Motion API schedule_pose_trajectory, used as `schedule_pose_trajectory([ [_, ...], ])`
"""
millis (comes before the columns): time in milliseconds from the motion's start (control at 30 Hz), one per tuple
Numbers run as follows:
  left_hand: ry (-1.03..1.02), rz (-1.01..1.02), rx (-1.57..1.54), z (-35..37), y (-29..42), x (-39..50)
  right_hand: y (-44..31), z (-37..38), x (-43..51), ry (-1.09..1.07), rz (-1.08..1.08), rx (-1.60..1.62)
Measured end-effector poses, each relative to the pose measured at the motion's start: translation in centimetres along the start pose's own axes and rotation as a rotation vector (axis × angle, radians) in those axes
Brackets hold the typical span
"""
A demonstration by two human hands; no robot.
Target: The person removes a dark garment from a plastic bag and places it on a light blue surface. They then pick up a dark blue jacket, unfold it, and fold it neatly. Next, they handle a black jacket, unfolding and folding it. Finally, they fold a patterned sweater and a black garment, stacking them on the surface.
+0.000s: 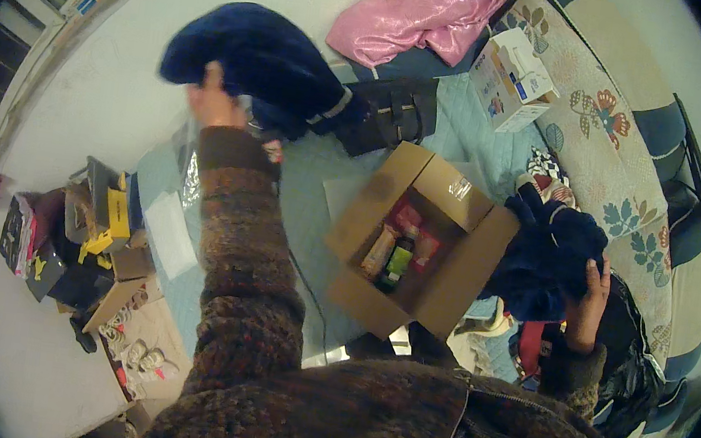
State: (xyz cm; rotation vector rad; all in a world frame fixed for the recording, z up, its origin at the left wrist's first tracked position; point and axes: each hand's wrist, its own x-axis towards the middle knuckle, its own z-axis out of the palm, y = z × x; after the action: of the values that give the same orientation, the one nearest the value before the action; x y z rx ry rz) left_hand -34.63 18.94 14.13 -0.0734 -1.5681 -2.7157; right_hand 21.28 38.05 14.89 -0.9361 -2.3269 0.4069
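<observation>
My left hand [217, 101] grips the near edge of a dark blue plush pillow or cushion [259, 57], raised at the upper left. My right hand [588, 307] rests against a bunched dark blue plush cloth [546, 256] on the right; its fingers are partly hidden, so its hold is unclear. Between my arms stands a cardboard box [452, 300] with its flaps spread. Inside the box lie a dark bottle with a green label [399, 258], an orange-yellow packet [379, 252] and red-pink packets [427, 248].
A black handbag [396, 113] lies behind the cardboard box. A white printed carton [511, 88] stands near the floral sofa cover [585, 70]. Pink shiny fabric [414, 23] hangs at the top. Shoes [146, 358] and opened boxes [109, 209] are at lower left. A dark cable [309, 286] crosses the light blue quilted cover [305, 213].
</observation>
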Motion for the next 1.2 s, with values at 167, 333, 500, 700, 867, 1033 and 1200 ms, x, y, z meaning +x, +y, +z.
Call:
schedule_pose_trajectory([
  [167,0.113,0.062,-0.029,-9.7,-3.6,9.2,-1.2,1.2,0.1,0.112,0.524,0.614],
  [333,0.226,-0.221,0.483,-20.5,-11.3,7.4,-1.6,2.6,0.5,0.076,0.550,0.657],
  [500,0.068,-0.268,0.147,-20.5,-12.0,0.7,-1.8,1.9,1.6,0.014,-0.093,-0.408],
  [700,-0.338,-0.340,0.234,-9.3,-7.7,-8.6,-6.4,-1.5,4.5,0.188,-0.260,-0.228],
  [867,-1.113,-0.210,0.147,4.1,-3.5,-22.2,-12.8,-0.8,7.0,0.085,0.475,1.301],
  [1033,-1.361,0.085,0.110,10.9,1.5,-30.7,-17.5,1.9,7.1,-0.449,-0.134,1.090],
  [1200,-1.214,-0.078,0.091,12.1,3.5,-29.9,-11.3,-1.7,4.7,-0.609,0.119,1.457],
])
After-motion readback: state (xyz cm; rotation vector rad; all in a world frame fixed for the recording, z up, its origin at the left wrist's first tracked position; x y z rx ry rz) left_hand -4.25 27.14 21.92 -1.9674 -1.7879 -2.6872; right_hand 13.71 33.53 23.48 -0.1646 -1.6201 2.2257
